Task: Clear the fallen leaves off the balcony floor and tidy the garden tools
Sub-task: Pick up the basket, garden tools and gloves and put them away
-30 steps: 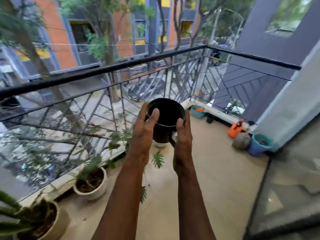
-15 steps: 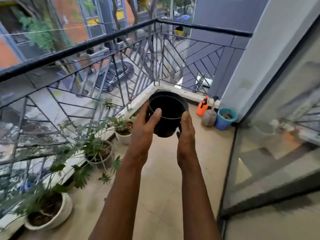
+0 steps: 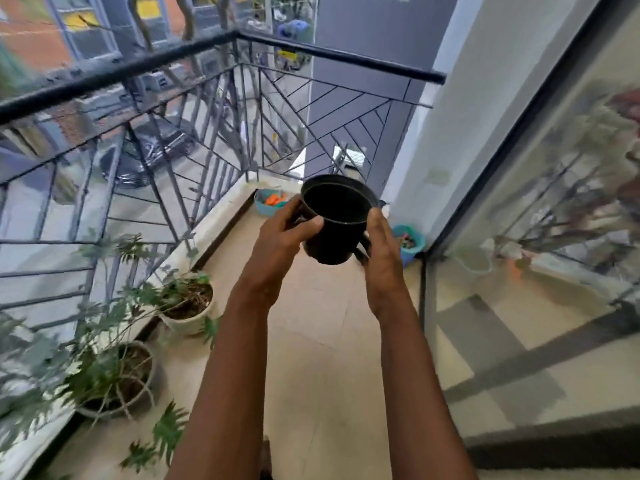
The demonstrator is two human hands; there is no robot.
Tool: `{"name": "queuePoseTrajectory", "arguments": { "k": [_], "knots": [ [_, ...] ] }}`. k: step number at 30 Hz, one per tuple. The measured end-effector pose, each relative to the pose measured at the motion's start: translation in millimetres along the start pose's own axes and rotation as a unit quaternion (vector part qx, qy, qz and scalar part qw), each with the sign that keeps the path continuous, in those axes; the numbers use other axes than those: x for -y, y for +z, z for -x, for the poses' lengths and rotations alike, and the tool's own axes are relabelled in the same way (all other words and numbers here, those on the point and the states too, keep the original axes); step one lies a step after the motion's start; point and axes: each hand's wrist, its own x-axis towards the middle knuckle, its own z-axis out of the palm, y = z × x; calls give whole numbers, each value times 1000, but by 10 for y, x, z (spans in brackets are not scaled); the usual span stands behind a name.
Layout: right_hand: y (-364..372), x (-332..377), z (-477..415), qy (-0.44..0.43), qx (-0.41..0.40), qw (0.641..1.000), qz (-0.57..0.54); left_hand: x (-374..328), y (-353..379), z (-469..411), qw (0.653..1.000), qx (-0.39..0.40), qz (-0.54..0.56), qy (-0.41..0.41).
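I hold an empty black plastic pot (image 3: 337, 220) up in front of me, above the balcony floor (image 3: 318, 341). My left hand (image 3: 282, 237) grips its left side, thumb curled over the rim. My right hand (image 3: 381, 247) holds the right side, its fingers hidden behind the pot. The pot's mouth tilts toward me and its inside looks dark and empty. In the far corner sits a teal bowl (image 3: 268, 204) with orange things in it. A blue pot (image 3: 410, 240) holding small items stands by the wall, partly hidden by my right hand.
Two white pots with leafy plants (image 3: 188, 301) (image 3: 117, 379) line the left kerb under the black metal railing (image 3: 166, 64). Green leaves (image 3: 162, 434) overhang the floor near me. A glass sliding door (image 3: 536, 237) closes the right side; a white wall (image 3: 450, 116) stands beyond it.
The view has swung right and down toward the far corner. Both hands kept their hold on the black pot and carried it along the balcony toward that corner.
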Motion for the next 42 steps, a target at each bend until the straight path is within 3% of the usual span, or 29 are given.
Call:
{"name": "queuePoseTrajectory", "arguments": {
  "k": [9, 22, 28, 34, 42],
  "knots": [
    [371, 37, -1268, 29, -59, 997, -28, -119, -298, -1401, 1000, 8, 19, 5],
    [-32, -392, -3783, 60, -61, 995, -59, 528, -13, -3802, 999, 17, -2, -40],
    [-183, -266, -5085, 54, -20, 997, -52, 647, 189, -4980, 996, -68, 28, -44],
    [-105, -644, -5818, 125, -3, 991, 40, 1157, 183, -5737, 982, -159, 12, -100],
    [-66, -1649, -6966, 214, -49, 970, 105, 2220, -64, -6936, 941, -188, 5, -280]
  ]
}}
